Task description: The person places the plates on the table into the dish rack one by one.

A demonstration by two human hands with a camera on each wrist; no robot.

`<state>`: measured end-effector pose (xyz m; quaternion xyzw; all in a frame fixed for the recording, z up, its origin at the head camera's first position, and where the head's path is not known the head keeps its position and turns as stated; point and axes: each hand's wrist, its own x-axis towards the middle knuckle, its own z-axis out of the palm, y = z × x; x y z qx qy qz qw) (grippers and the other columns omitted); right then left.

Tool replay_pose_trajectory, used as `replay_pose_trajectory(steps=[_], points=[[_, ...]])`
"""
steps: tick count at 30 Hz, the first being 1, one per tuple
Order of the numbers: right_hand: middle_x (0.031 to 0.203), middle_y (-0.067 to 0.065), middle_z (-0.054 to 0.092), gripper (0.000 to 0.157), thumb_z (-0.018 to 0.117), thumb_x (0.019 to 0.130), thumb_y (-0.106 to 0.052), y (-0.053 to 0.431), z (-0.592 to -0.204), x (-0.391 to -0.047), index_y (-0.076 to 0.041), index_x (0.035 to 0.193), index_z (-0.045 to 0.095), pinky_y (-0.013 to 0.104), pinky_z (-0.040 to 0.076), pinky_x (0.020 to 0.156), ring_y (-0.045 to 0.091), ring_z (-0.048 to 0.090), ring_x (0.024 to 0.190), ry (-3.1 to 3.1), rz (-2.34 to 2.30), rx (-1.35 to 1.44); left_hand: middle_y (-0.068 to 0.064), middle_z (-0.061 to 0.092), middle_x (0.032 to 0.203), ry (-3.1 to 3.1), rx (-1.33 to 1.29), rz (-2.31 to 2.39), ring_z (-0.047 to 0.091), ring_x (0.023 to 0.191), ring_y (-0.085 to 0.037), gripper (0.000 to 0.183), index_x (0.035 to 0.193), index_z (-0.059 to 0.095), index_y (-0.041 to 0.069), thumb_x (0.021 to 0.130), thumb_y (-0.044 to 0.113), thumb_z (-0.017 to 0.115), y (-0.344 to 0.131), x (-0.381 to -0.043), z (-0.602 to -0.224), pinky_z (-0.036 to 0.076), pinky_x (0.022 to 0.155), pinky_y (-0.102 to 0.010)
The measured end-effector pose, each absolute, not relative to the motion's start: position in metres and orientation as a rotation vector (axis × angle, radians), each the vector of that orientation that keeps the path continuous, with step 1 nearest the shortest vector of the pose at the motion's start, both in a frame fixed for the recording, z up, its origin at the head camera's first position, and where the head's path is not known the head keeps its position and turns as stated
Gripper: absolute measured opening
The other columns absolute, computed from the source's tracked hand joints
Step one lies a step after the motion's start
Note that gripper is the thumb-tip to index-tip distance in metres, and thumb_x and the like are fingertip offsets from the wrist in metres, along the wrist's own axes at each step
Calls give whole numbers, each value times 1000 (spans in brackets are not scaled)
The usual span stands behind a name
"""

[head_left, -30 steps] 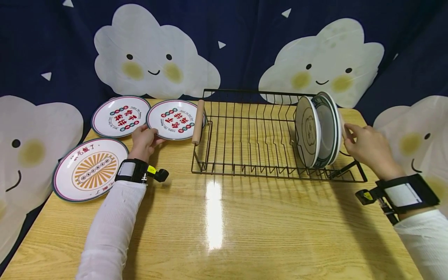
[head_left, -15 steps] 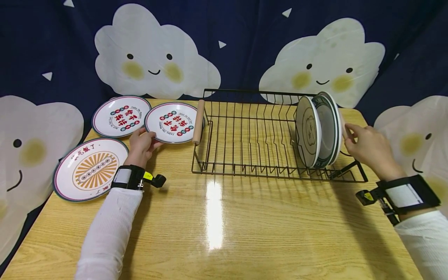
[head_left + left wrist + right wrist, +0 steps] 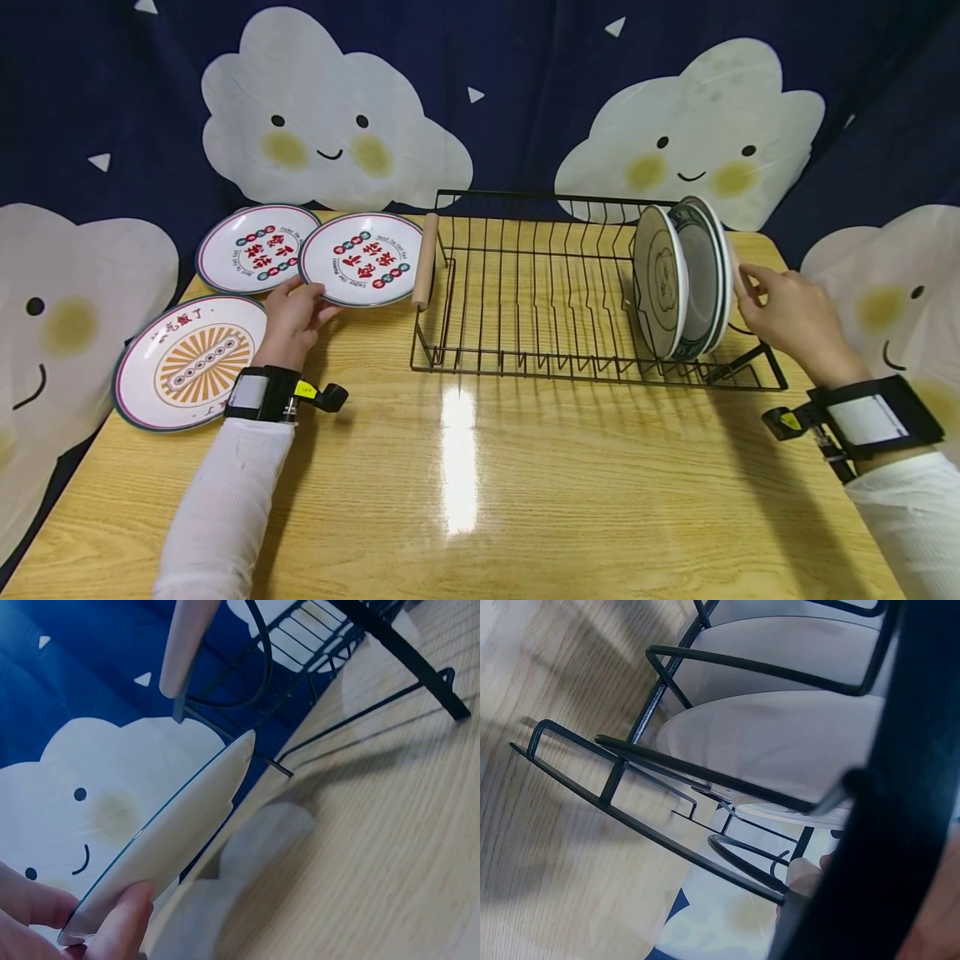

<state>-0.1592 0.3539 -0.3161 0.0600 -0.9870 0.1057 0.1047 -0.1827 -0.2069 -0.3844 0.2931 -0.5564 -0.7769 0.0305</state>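
Note:
My left hand (image 3: 292,321) pinches the near left rim of a round white plate (image 3: 360,254) with red characters, thumb on one face and fingers on the other. In the left wrist view the plate (image 3: 169,814) is seen edge-on, tilted and raised above the tabletop, close to the rack's end. A black wire dish rack (image 3: 517,360) stands to its right. My right hand (image 3: 791,321) grips the rack's right end, its fingers partly hidden behind the upright plates. In the right wrist view a fingertip (image 3: 802,876) shows beside the rack's wires.
Several plates stand upright in the rack's right slots, a white plate (image 3: 660,283) foremost. A matching round plate (image 3: 251,242) and a larger sunburst-patterned plate (image 3: 180,367) lie at the table's left. A wooden handle (image 3: 425,262) tops the rack's left end. A cloud-print curtain (image 3: 517,83) hangs behind.
My left hand has drawn the plate a little left, so that it now overlaps the matching plate, and the left wrist has shifted left too. My right hand and the rack have stayed put.

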Motion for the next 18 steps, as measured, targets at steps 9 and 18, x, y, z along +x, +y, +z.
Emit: replay_pose_trajectory(steps=[9, 18], points=[[99, 35, 58, 40, 50, 89, -14, 354, -316, -159, 7, 122, 53, 58, 40, 63, 49, 52, 86, -2945, 371, 117, -7, 51, 102, -1597, 873, -2403, 59, 60, -10, 51, 139, 35, 7, 90, -2, 47, -207, -174, -374, 54, 55, -16], [101, 33, 56, 41, 46, 89, -18, 352, -309, -155, 7, 121, 54, 49, 40, 53, 46, 51, 85, -2875, 432, 46, -9, 51, 105, -1455, 778, -2437, 63, 62, -13, 47, 134, 37, 6, 89, -4, 46, -211, -171, -375, 55, 56, -19]])
